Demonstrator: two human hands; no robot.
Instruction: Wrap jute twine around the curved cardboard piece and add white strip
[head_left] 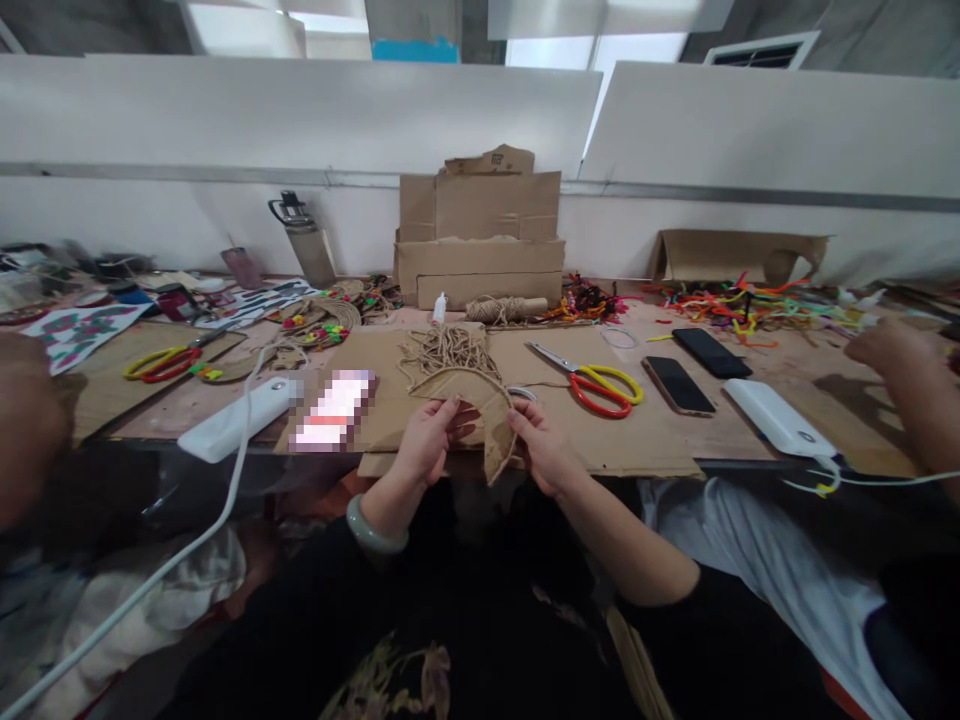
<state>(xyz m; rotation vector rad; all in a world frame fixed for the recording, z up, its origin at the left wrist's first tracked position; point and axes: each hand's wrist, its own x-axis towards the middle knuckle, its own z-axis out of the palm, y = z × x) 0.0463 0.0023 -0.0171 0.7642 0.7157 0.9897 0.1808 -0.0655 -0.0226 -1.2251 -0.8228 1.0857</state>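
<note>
My left hand [429,437] and my right hand [541,447] both pinch a curved, crescent-shaped piece of brown cardboard [491,420] at the near table edge. Jute twine runs along the cardboard's curved edge and leads back to a loose tangle of twine [448,352] lying just beyond it. My left wrist wears a pale green bangle [373,530]. A small white glue bottle [439,308] stands behind the tangle, next to a spool of twine [506,309].
Red-and-yellow scissors [600,385] lie right of my hands; another pair [161,362] lies far left. Two dark phones [694,368], white power banks [780,418] [240,418], a lit phone [334,408], cardboard boxes [480,240], coloured pipe cleaners [750,298]. Other people's hands at both sides.
</note>
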